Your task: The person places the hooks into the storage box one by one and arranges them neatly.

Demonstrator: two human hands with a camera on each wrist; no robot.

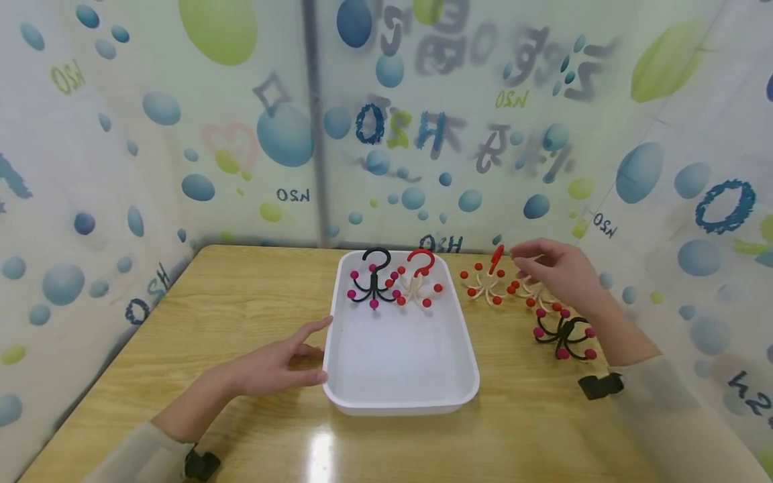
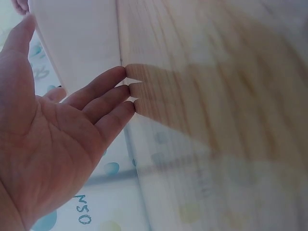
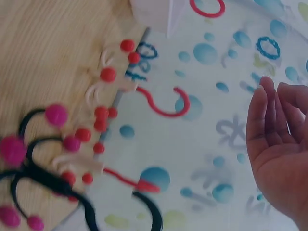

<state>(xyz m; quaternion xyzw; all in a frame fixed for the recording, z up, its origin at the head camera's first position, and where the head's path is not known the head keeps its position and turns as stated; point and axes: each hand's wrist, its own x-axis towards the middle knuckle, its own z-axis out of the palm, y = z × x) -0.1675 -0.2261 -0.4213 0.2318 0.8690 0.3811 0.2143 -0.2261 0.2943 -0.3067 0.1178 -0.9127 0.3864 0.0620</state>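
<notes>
Nearest, at the bottom of the head view, pale sleeves (image 1: 682, 409) come in, one from 7 o'clock, the other from between 4 and 5, each with a small black device (image 1: 600, 386) at the wrist. The left hand (image 1: 280, 365) lies at 8 to 9 o'clock of the white tray (image 1: 398, 365), fingers spread and loose, its thumb and index fingertips touching the rim. The left wrist view adds what the head view hides: three other fingertips, apart from the thumb, meeting the wooden desk (image 1: 253, 288).

At 3 o'clock of the tray, on the desk, a black hanger (image 1: 565, 332) with magenta ball ends sits near the right forearm. Just beyond, between 2 and 3, lies a cream hanger (image 1: 536, 292) with red balls, partly covered by the right hand (image 1: 555, 272). That hand hovers with fingers bent in a loose curve and thumb near their tips, gripping nothing. Only the right wrist view shows this hanger's red hook (image 3: 127, 179), well apart from the fingers. A second cream hanger (image 1: 485, 285) stands at 2 o'clock, just beside the tray.

Inside the tray's far end are two more: a black-and-magenta hanger (image 1: 374, 285) at 11 o'clock and a cream-and-red hanger (image 1: 414, 288) between 12 and 1. Behind everything hangs a bubble-printed curtain (image 1: 350, 74).
</notes>
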